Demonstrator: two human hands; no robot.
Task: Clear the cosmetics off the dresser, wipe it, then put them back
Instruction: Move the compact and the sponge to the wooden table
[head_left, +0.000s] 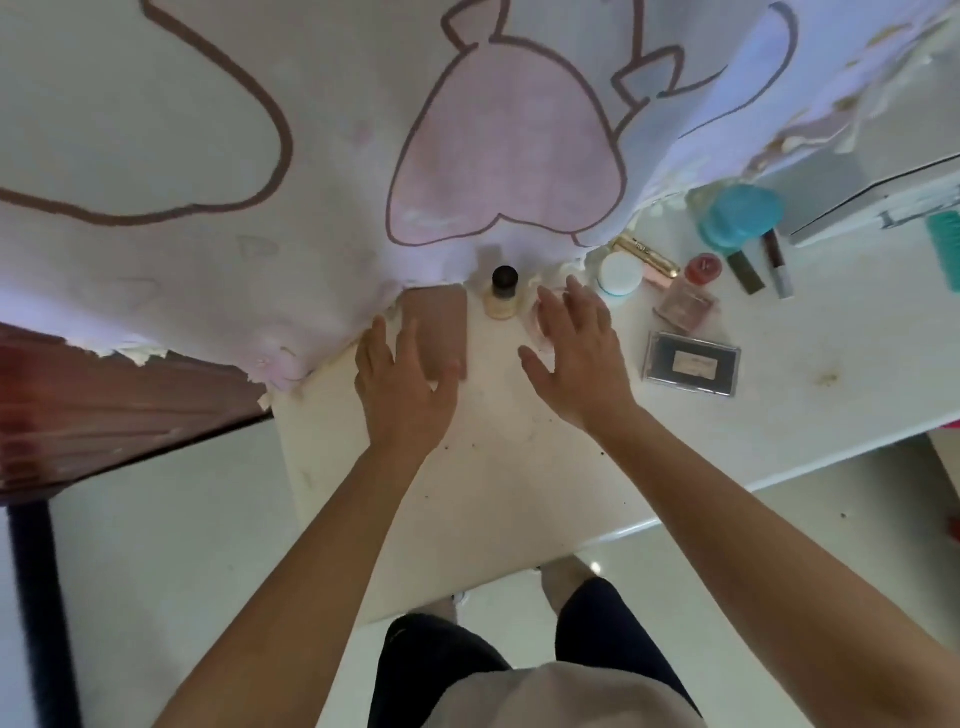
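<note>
Across the white worktop (519, 467) the cosmetics are all in place, so by my reading the clearing has barely begun. A small black-capped bottle (504, 292) stands upright at the back, between a flat brown palette (441, 322) and a round white jar (619, 273). Further right lie a gold tube (645, 254), a red-capped bottle (693, 293), a dark flat case (692, 359), a tall teal tub (740, 218) and a slim gloss tube (777, 267). Dark specks and a yellowish stain (827, 378) mark the surface, and no wiping cloth is in view, so wiping and putting back both look still to come.

The left grip (405, 382) is spread flat with straight fingers over the near end of the palette, holding nothing. The right grip (577, 353) is likewise flat and empty above something pale pink that it mostly hides.

A patterned curtain (311, 182) drapes onto the back of the worktop, just behind the bottle and palette, so lifting there risks a snag. Bare surface runs from both wrists to the near edge, giving room to draw things forward. The right stretch is crowded.
</note>
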